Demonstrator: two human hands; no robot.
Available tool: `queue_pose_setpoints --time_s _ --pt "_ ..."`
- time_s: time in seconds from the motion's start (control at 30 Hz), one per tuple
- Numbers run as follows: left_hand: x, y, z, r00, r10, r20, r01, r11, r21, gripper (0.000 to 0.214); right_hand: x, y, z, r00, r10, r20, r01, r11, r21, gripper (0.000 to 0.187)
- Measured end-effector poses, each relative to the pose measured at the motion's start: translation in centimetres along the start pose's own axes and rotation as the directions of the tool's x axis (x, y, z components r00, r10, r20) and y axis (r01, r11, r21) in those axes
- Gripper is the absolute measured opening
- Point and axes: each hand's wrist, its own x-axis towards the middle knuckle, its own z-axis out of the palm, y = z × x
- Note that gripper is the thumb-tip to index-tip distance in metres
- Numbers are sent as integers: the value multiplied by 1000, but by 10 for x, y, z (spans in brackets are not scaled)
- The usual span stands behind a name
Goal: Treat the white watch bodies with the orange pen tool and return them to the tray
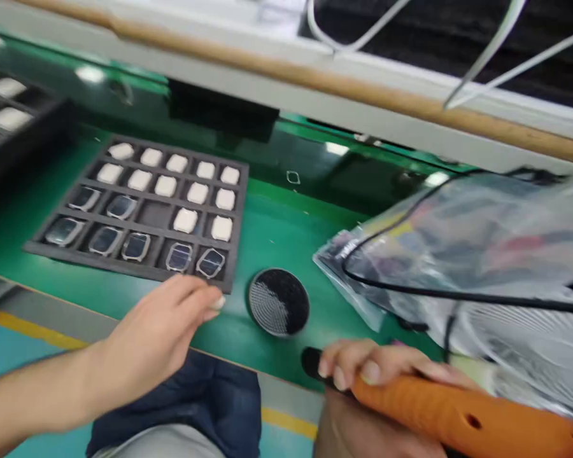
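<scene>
My right hand (391,375) is wrapped around a thick orange handheld tool (439,413) with a black end (311,361) at the lower right. My left hand (172,318) is at the near edge of a dark compartment tray (124,264), fingers curled together. Something pale shows at its thumb tip; whether this is the nail or a small part I cannot tell. In the tray's far rows lie white rounded-square pieces (165,186); nearer ones hold dark, glassy watch-like frames (179,256). One compartment (153,215) is bare. A round black-and-grey dish (279,302) sits between my hands.
A second dark tray (42,127) with white pieces stands at the far left. Clear plastic bags (458,235) and a black cable (410,291) crowd the right. A thin frame (293,177) lies on the green table (267,216), below a shelf (291,83) with white cables.
</scene>
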Motion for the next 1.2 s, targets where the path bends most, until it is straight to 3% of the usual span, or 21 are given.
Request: queue_pose_setpoints --time_s 0.1,0.2,0.3,0.4,0.53,0.7,0.8,0.9,1.03,1.2 --pt "-25 15 35 988 75 133 -77 997 15 40 -5 -10 24 1000 -1 -29 -1 998 -64 58" --pt "-32 24 57 997 73 -3 -71 981 182 47 -3 -10 25 999 -19 -30 15 993 -119 50" --pt "-26 40 69 982 147 -122 -128 980 153 42 -2 -8 26 999 -33 -40 26 988 -153 48" --pt "-13 58 82 972 208 -109 -202 977 66 37 0 -5 32 1000 -14 -26 10 988 -155 49" --pt "4 67 99 972 210 -108 -210 978 16 29 1 1 37 999 31 8 -29 991 -133 46" --pt "-7 58 90 977 179 -112 -187 980 -66 34 0 8 36 1000 12 9 -11 993 -118 53" --pt "-22 48 77 990 8 -138 -6 1000 18 23 1 7 35 1000 12 16 -9 986 -167 58" --pt "-31 37 70 980 -131 -152 148 984 103 19 2 6 36 998 27 54 -14 972 -234 44" --pt "-31 30 69 995 -35 -90 35 999 -5 18 3 8 38 999 -14 52 27 964 -266 44" --pt "-26 32 75 998 16 -66 -18 1000 -22 16 1 7 30 987 70 144 -30 965 -260 30"
